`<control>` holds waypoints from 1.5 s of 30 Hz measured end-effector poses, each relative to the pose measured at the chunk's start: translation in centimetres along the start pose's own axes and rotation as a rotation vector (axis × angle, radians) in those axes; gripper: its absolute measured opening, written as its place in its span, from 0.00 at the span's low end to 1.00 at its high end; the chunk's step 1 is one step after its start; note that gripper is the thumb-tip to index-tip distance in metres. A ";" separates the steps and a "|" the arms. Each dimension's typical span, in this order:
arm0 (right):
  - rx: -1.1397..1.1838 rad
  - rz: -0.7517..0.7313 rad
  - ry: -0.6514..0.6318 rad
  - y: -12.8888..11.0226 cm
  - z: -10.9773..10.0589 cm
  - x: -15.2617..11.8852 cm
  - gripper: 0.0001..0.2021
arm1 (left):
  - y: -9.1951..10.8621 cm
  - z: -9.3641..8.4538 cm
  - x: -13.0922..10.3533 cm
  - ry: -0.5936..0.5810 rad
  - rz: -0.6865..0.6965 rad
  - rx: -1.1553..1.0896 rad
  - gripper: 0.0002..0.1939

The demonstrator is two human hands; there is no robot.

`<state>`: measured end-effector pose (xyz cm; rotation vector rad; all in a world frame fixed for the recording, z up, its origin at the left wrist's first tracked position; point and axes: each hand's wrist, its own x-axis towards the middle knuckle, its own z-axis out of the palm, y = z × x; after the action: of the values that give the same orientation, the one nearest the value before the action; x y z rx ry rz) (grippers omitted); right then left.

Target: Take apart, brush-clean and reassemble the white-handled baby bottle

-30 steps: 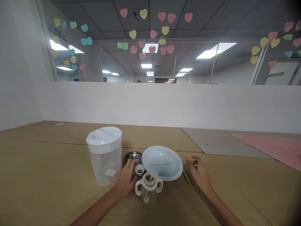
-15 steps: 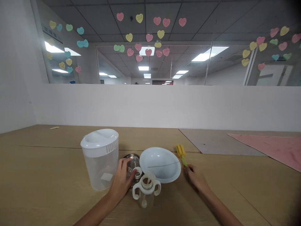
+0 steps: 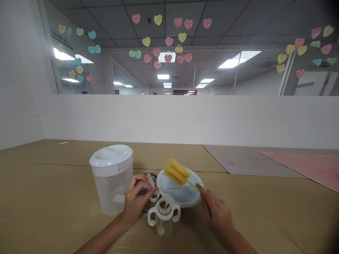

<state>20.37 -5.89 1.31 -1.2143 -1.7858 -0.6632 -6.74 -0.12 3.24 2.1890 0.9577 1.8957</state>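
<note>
Gripped in right hand (image 3: 215, 211), fingers closed on green handle: yellow sponge brush (image 3: 176, 172), head blurred, raised over pale blue bowl (image 3: 178, 199), well in from far edge of surface (image 3: 66, 197). At left hand (image 3: 135, 201): thumb and fingertips almost together beside clear part (image 3: 151, 181); cannot tell whether held. At right edge of metal dish (image 3: 150, 174): white ring (image 3: 154, 201). Farther from far edge than bowl: two-handled bottle (image 3: 164, 216), upright.

Office-like room: light panels (image 3: 239, 60), glass partition (image 3: 214, 37).
</note>
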 end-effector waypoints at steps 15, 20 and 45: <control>0.016 -0.174 0.044 -0.5 0.3 0.2 0.16 | 2.8 2.2 2.4 -0.020 -0.111 -0.208 0.06; 0.011 -0.165 0.047 -0.1 0.3 0.5 0.14 | -0.2 1.5 3.7 -0.270 -0.177 0.046 0.08; 0.010 0.781 -0.453 5.1 3.3 -1.7 0.27 | -2.3 -0.5 3.6 -1.163 -0.102 0.413 0.23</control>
<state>24.24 -2.09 -1.93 -1.9959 -1.4500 0.0846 -8.01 3.39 5.37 2.7094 1.1392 0.1536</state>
